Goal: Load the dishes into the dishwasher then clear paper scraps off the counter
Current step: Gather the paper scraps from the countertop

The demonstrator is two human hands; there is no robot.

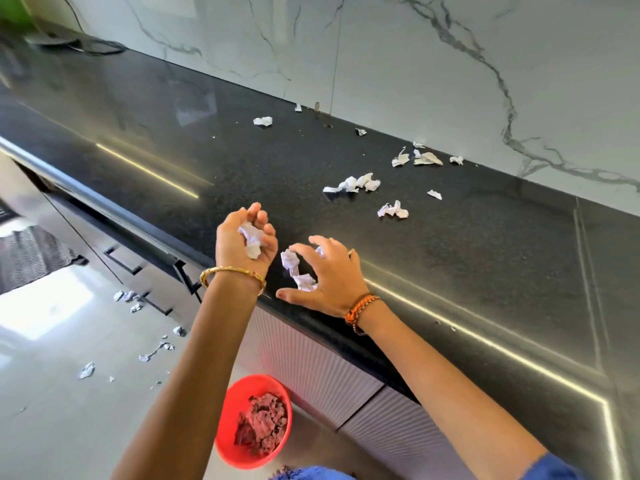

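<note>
My left hand point(242, 244) is palm up over the front of the black counter point(156, 161), its fingers curled round crumpled white paper scraps point(252, 241). My right hand point(329, 277) lies on the counter near the edge with fingers spread and bent over another clump of scraps point(297, 270), touching it. Several more scraps lie farther back on the counter: a strip point(353, 184), a small wad point(393, 210), a group near the wall point(417, 157) and one piece point(262, 120) to the left.
A red bucket point(228, 407) holding crumpled paper stands on the floor below the counter edge. Several scraps point(156, 349) lie on the pale floor tiles at left. Dark drawers with handles point(121, 261) run under the counter. A marble wall point(450, 64) backs the counter.
</note>
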